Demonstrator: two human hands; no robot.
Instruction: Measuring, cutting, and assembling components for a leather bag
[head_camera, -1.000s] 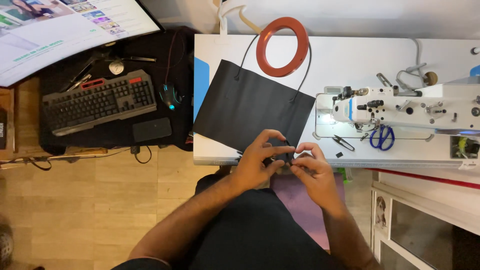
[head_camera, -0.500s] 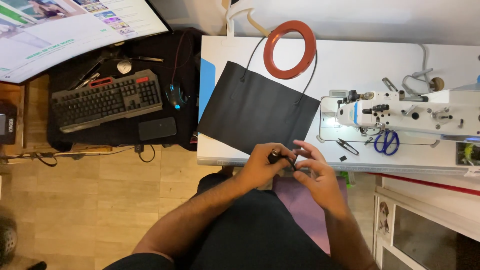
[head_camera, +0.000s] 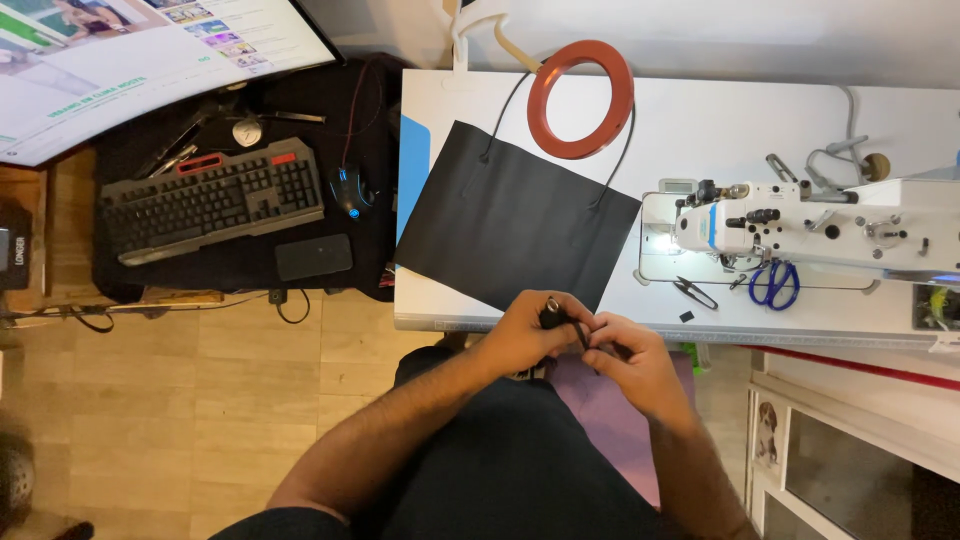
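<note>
1. Far left, the keyboard (head_camera: 212, 197), mouse (head_camera: 350, 190) and phone (head_camera: 313, 257) lie on a dark mat under the monitor (head_camera: 130, 60) — off to the side of the sewing desk (head_camera: 700, 120).
2. A black sheet (head_camera: 515, 230) lies flat on the desk's near-left part, its lower corner close to our hands, so it sits within easy reach.
3. Our left hand (head_camera: 525, 335) hovers just off the desk's front edge, its grip closed around a small dark piece (head_camera: 553, 315), thumb and fingers pinching it.
4. Our right hand (head_camera: 635, 365) meets it from the other side, fingertips pinched shut on a thin black strand (head_camera: 582, 335) that runs from that piece — both hands hold it above the lap, close to the body, likely for steadiness.
5. An orange ring (head_camera: 580, 98) rests at the desk's back edge, with two cords trailing down beside the sheet.
6. Right of that, snips (head_camera: 695, 292) and blue scissors (head_camera: 775, 285) lie by the sewing machine (head_camera: 820, 225), handy to its lit needle area.
</note>
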